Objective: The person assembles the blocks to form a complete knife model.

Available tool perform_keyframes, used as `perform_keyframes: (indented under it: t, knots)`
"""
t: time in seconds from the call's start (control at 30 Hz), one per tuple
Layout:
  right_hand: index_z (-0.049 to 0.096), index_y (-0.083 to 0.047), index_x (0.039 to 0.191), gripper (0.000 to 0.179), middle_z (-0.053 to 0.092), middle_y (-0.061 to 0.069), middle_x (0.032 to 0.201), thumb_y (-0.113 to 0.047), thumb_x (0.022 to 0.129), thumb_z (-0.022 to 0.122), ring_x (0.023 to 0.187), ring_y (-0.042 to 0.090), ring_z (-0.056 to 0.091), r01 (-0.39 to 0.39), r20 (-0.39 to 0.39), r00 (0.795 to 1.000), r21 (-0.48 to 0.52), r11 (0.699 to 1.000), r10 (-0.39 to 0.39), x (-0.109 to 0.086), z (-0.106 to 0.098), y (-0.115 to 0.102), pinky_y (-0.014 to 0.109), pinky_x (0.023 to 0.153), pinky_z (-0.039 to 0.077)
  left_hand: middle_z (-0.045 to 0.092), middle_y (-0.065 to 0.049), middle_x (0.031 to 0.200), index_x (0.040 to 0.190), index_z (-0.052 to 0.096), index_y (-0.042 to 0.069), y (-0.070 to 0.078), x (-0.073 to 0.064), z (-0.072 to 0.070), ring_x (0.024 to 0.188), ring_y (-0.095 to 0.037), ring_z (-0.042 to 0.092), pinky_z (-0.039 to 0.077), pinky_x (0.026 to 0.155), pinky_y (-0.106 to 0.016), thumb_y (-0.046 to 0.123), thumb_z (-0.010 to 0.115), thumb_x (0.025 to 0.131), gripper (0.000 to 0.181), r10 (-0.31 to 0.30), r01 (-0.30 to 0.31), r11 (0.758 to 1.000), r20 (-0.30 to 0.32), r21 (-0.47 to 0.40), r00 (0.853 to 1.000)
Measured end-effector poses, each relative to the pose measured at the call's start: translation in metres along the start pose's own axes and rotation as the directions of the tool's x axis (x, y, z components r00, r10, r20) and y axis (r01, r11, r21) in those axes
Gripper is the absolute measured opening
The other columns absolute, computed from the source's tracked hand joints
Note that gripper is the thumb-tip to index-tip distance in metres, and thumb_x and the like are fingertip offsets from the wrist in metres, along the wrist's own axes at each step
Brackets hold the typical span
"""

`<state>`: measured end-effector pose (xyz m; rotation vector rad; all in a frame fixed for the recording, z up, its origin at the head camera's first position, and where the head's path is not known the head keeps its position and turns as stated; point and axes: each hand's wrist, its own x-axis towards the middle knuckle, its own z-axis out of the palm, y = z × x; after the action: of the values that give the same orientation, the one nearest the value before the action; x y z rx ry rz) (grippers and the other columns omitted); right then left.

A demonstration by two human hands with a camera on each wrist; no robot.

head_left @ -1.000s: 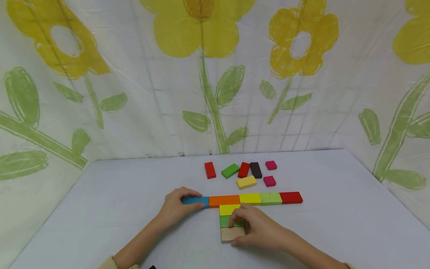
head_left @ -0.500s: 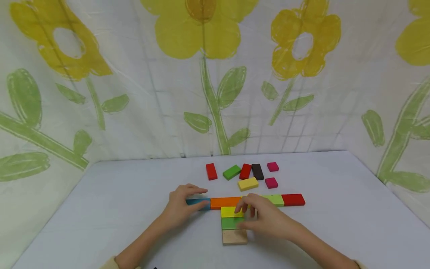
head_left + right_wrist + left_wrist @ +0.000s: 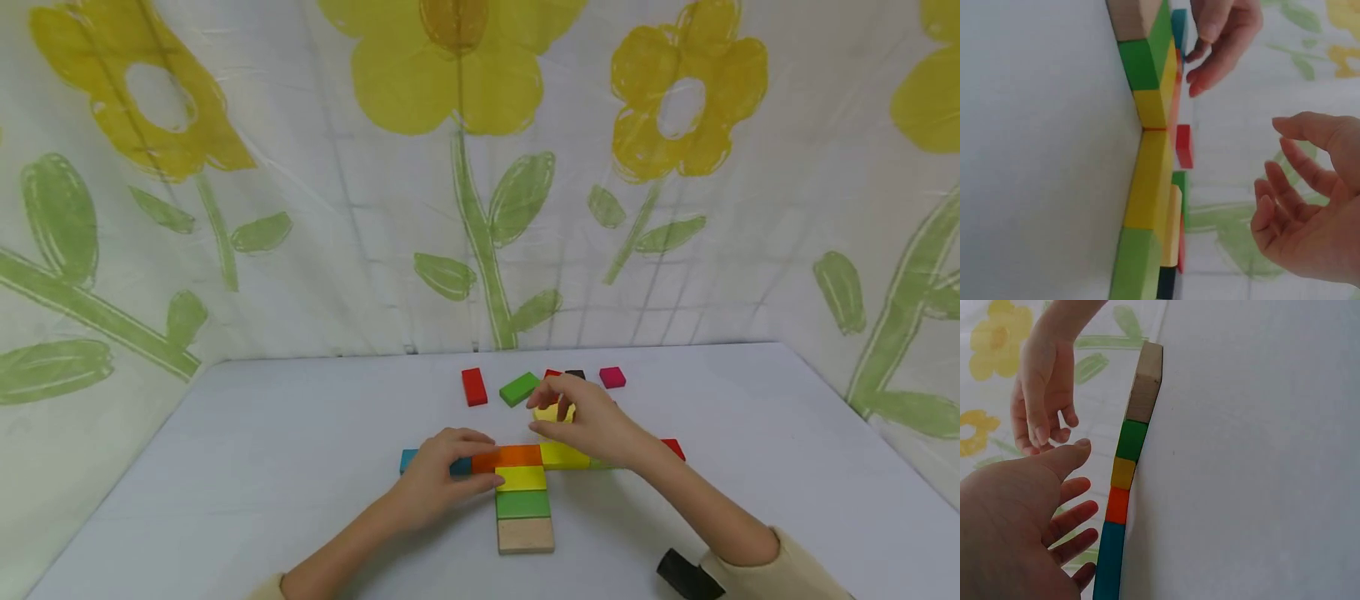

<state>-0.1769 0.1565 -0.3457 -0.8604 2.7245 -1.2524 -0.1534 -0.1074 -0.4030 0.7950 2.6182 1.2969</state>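
A row of wooden blocks lies across the table: blue [image 3: 407, 460], orange [image 3: 517, 455], yellow [image 3: 564, 455], light green [image 3: 602, 463] and red [image 3: 673, 448]. From the orange block a column runs toward the person: a yellow block [image 3: 521, 478], a green block [image 3: 522, 504] and a plain wood block [image 3: 525, 536]. My left hand [image 3: 442, 475] hovers over the blue and orange blocks, thumb and fingers spread, holding nothing. Above the pale yellow loose block [image 3: 546, 413], my right hand [image 3: 592, 421] is raised with loosely bent fingers and nothing in them.
Behind the row lie loose blocks: red [image 3: 474, 387], green [image 3: 519, 388], magenta [image 3: 612, 377], and a black block [image 3: 575, 373] partly hidden by the right hand. A black object [image 3: 686, 575] sits beside the right sleeve. A flower-print curtain [image 3: 337, 208] hangs along the table's back edge.
My right hand has left the column and moved away from the person, over the loose blocks. My left hand has let go of the blue block and shifted right toward the orange one.
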Motion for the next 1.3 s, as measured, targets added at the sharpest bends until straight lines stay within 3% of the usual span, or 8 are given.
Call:
perform_keyframes:
  t: [0.23, 0.5, 0.77, 1.1, 1.3]
  knots:
    - [0.070, -0.002, 0.111, 0.020, 0.071, 0.014, 0.108, -0.010, 0.095, 0.078, 0.085, 0.020, 0.060, -0.006, -0.027, 1.000, -0.033, 0.999, 0.005, 0.029, -0.002, 0.001, 0.026, 0.072, 0.054, 0.066, -0.005, 0.141, 0.131, 0.076, 0.015, -0.001, -0.003, 0.005, 0.131, -0.026, 0.056, 0.050, 0.108, -0.055, 0.035, 0.078, 0.097, 0.040, 0.046, -0.045, 0.999, -0.016, 0.026, 0.999]
    - [0.070, -0.005, 0.116, 0.021, 0.068, 0.020, 0.116, -0.015, 0.098, 0.075, 0.082, 0.022, 0.059, -0.101, -0.010, 0.995, -0.028, 0.995, 0.101, 0.065, 0.001, 0.005, 0.029, 0.068, 0.054, 0.066, -0.002, 0.142, 0.134, 0.075, 0.014, -0.003, -0.006, 0.007, 0.132, -0.026, 0.056, 0.048, 0.109, -0.055, 0.038, 0.078, 0.096, 0.045, 0.056, -0.056, 0.998, 0.005, 0.032, 0.998]
    - [0.069, 0.000, 0.126, 0.034, 0.068, 0.023, 0.125, -0.020, 0.099, 0.074, 0.098, 0.030, 0.064, -0.139, 0.014, 0.990, -0.041, 0.989, 0.139, 0.097, 0.013, 0.018, 0.035, 0.086, 0.059, 0.066, -0.001, 0.143, 0.135, 0.074, 0.015, -0.003, -0.005, 0.007, 0.133, -0.025, 0.055, 0.047, 0.110, -0.056, 0.037, 0.079, 0.096, 0.045, 0.038, -0.039, 0.998, 0.021, 0.041, 0.999]
    - [0.064, 0.002, 0.135, 0.045, 0.065, 0.024, 0.133, -0.024, 0.099, 0.074, 0.125, 0.040, 0.059, -0.172, 0.060, 0.982, -0.081, 0.982, 0.177, 0.116, 0.035, 0.024, 0.048, 0.103, 0.054, 0.066, -0.002, 0.142, 0.133, 0.075, 0.014, -0.003, -0.006, 0.008, 0.132, -0.026, 0.056, 0.047, 0.110, -0.055, 0.036, 0.080, 0.096, 0.044, 0.050, -0.051, 0.997, 0.020, 0.052, 0.999]
    - [0.064, 0.001, 0.137, 0.051, 0.066, 0.020, 0.131, -0.027, 0.096, 0.077, 0.117, 0.033, 0.062, -0.232, 0.078, 0.968, -0.076, 0.970, 0.238, 0.124, 0.049, 0.026, 0.042, 0.097, 0.057, 0.068, -0.002, 0.141, 0.132, 0.076, 0.012, -0.006, -0.006, 0.009, 0.131, -0.026, 0.057, 0.048, 0.110, -0.053, 0.034, 0.080, 0.095, 0.043, 0.076, -0.077, 0.995, 0.015, 0.057, 0.997]
